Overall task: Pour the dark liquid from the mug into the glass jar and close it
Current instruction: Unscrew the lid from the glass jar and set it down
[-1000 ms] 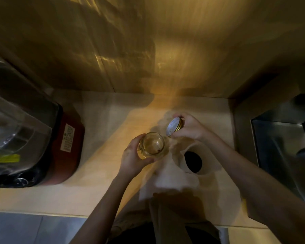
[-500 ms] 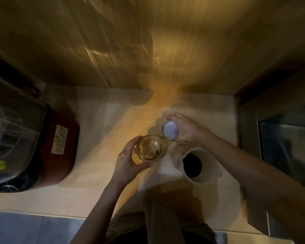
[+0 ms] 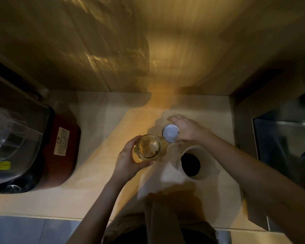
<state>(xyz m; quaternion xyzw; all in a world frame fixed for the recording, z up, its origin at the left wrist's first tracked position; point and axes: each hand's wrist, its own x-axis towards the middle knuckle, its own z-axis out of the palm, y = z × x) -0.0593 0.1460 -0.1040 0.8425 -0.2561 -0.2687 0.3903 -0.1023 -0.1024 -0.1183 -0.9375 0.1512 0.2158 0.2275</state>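
An open glass jar [image 3: 148, 147] stands on the pale wooden counter [image 3: 88, 187], and my left hand [image 3: 128, 162] wraps around its near left side. Just right of the jar's mouth, my right hand [image 3: 187, 130] holds the round metal lid [image 3: 170, 135] flat side up, low over the counter. A pale mug [image 3: 194, 163] with dark liquid inside stands right of the jar, under my right forearm. The jar looks empty except for yellowish glints.
A red appliance with a clear jug [image 3: 25, 148] fills the counter's left side. A steel sink [image 3: 282, 148] lies to the right behind a raised edge. A wooden wall [image 3: 148, 50] closes the back. White paper [image 3: 158, 178] lies under the mug.
The lid went from tilted on edge beside the jar to flat and lower, a little farther right. My left hand kept its hold on the jar.
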